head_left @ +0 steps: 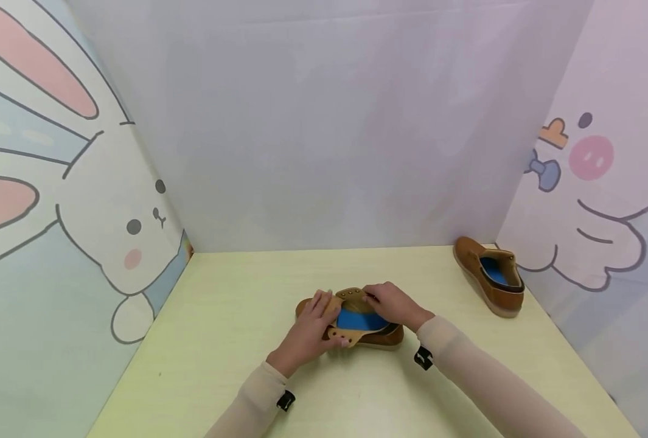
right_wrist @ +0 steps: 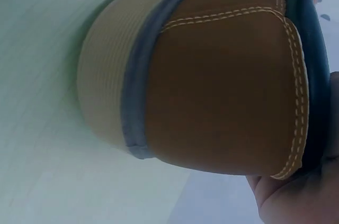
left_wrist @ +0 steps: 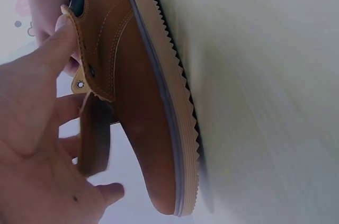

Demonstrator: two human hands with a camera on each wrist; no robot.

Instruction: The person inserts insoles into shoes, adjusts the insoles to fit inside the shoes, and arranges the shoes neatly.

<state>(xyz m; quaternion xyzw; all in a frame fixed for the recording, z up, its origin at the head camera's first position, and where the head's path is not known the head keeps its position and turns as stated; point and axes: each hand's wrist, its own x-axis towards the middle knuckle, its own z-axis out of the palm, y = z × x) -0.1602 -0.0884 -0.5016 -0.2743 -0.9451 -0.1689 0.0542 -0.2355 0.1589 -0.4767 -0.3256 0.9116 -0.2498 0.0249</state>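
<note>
A brown leather shoe [head_left: 385, 339] with a blue insole [head_left: 356, 320] lies sole down on the table, its toe to the left and its lace-less opening spread wide. My left hand [head_left: 308, 331] lies over the front of the opening. In the left wrist view its thumb [left_wrist: 61, 38] presses the near eyelet flap outward, while the fingers hold the folded-forward tongue [left_wrist: 96, 136]. My right hand [head_left: 393, 303] grips the far side of the collar by the far eyelet flap [head_left: 351, 294], fingers curled. The right wrist view shows the stitched heel [right_wrist: 222, 91] close up.
A matching brown shoe [head_left: 490, 277] stands at the table's back right corner, near the side wall. The pale yellow table [head_left: 219, 316] is enclosed by a plain back cloth [head_left: 324, 134] and side panels printed with cartoon animals.
</note>
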